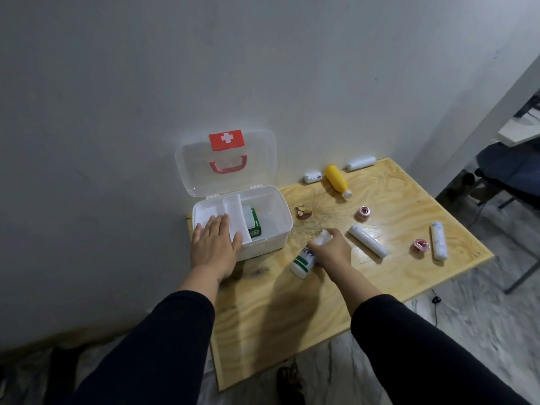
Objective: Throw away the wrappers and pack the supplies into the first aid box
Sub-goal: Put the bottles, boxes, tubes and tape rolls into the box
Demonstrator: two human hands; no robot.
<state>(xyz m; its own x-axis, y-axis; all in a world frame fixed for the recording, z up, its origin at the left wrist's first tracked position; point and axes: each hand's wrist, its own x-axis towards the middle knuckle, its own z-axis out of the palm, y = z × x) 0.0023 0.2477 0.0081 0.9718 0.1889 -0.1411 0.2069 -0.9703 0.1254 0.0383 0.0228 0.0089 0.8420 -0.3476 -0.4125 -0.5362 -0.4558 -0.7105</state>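
Packing had barely begun: only a green carton (pixel 254 226) lay in the first aid box (pixel 273 229). The left hand (pixel 214 247) lay spread on the box; the right hand (pixel 330 248) was closed around a white bottle (pixel 304 260). Bandage rolls (pixel 368 240), tape rolls (pixel 364 213) and a yellow bottle (pixel 337 181) remained on the desk (pixel 292 311).

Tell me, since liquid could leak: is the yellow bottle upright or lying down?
Lying down. The yellow bottle rests on its side on the table, its white cap pointing toward the person.
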